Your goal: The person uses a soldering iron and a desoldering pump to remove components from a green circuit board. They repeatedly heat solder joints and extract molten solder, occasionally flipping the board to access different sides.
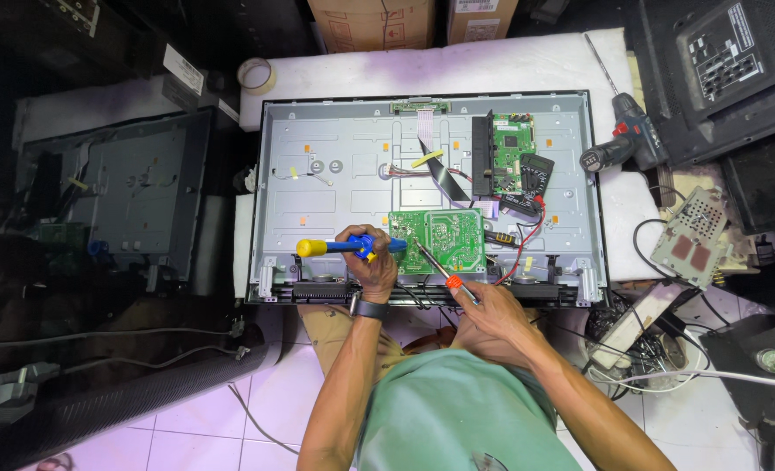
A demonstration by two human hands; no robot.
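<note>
Soldering work on the green board (437, 240), which lies on the opened TV back (335, 157), looks in hand: left hand (368, 262) is clamped on a blue pump (345, 247), right hand (485, 307) on an orange-collared iron (440, 269). Next calls for steadying the iron's tip on one joint, I judge.

Two brown cardboard boxes (372, 22) are standing at the top edge — the right one (481, 16) is wearing a white label (474, 5). A white rectangular label (183, 69) is lying top left, on dark casing.
</note>
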